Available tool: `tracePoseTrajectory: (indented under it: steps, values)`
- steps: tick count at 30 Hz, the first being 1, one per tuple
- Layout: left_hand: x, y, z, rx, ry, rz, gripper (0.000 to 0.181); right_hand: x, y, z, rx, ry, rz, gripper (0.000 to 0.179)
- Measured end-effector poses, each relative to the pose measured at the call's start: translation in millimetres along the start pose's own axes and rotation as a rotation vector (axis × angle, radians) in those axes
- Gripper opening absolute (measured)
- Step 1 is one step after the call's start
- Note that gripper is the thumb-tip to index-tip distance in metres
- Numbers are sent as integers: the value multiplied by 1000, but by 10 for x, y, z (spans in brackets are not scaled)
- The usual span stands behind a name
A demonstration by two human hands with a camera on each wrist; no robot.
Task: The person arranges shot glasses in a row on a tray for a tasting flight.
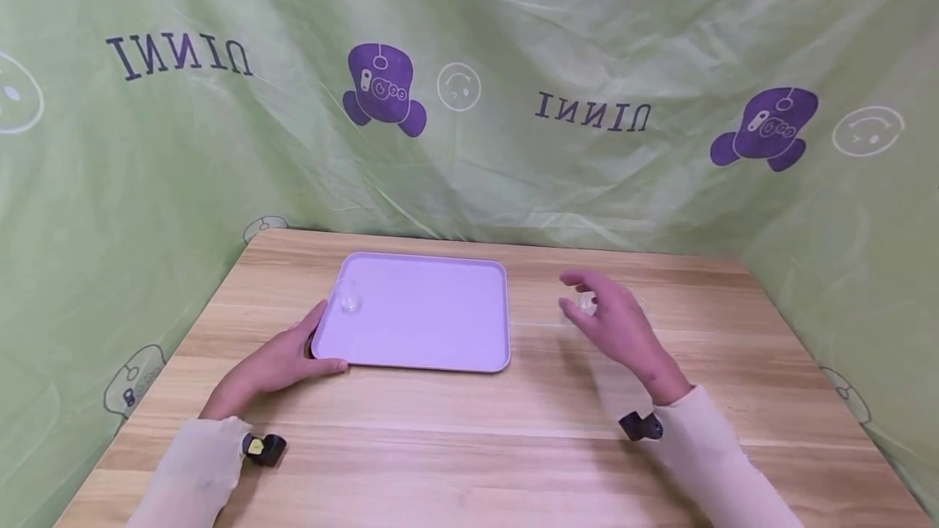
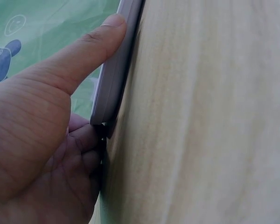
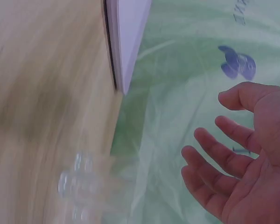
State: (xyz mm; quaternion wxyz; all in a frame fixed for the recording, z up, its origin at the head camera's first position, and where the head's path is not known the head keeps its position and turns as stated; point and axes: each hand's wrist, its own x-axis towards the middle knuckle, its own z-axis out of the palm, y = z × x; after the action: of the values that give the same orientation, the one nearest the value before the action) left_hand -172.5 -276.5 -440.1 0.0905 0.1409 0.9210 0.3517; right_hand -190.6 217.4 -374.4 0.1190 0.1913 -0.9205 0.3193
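Note:
A shallow lilac tray [image 1: 425,316] lies on the wooden table. My left hand [image 1: 286,357] grips its near left corner, thumb along the front rim and fingers at the left side. In the left wrist view, the thumb [image 2: 98,44] presses the tray's edge [image 2: 113,88] while the other fingers curl by the corner. One small clear cup [image 1: 350,298] stands on the tray at its left side. To the right of the tray, my right hand [image 1: 616,324] hovers with parted, loosely bent fingers. Nothing is in it. Clear glass-like pieces [image 3: 77,184] stand on the table near it, partly hidden by the hand in the head view.
The wooden table [image 1: 440,446] runs back to a green printed curtain [image 1: 513,178], which also hangs along the left and right sides. A black wrist camera [image 1: 267,450] sits on the left sleeve, another camera [image 1: 641,426] on the right.

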Motion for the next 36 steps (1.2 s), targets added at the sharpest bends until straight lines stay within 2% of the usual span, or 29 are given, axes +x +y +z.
tracePoseTrajectory:
  steps: [6, 13, 23, 28, 36]
  values:
    - [22, -9, -4, 5, 1, 22, 119, -141, 243, -231, -2, 45, 55, 36]
    - [17, -14, -43, -10, 6, 44, 117, -297, 410, -251, 26, 61, 96, 35]
    - [2, -15, 0, 0, 10, 32, 118, -383, 501, -227, 70, -21, 139, 40]
    - [3, -10, -6, 5, 8, 22, 119, -372, 538, -190, 66, -56, 194, 41]
    - [-3, 2, -8, -12, -3, 36, 118, -386, 564, -160, 36, -89, 208, 48]
